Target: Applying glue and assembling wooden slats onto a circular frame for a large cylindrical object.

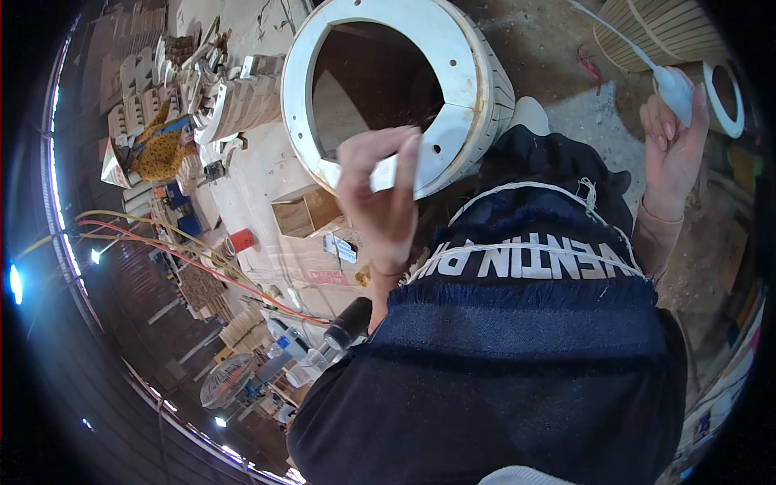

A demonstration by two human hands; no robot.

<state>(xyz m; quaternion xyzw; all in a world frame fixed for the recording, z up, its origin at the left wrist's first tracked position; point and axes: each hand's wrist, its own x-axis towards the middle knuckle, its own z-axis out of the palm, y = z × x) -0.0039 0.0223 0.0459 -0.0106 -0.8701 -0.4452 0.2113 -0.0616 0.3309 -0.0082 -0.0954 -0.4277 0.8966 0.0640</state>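
My left hand, blurred, is over the near rim of a large round wooden drum-shaped piece with a white ring top. Its thumb and forefinger meet in a pinch; whatever is between them is too small or smeared to make out. The ring has several small dark holes and a wide dark opening. Off to the right, my right hand is closed around a white rounded squeeze bottle, from which a long thin white spout or tube runs up and left.
A slatted drum-like piece and a smaller white ring lie at the far right. An open wooden box, red cup, hoses and fan are leftward. Another person sits among stacked curved wood pieces.
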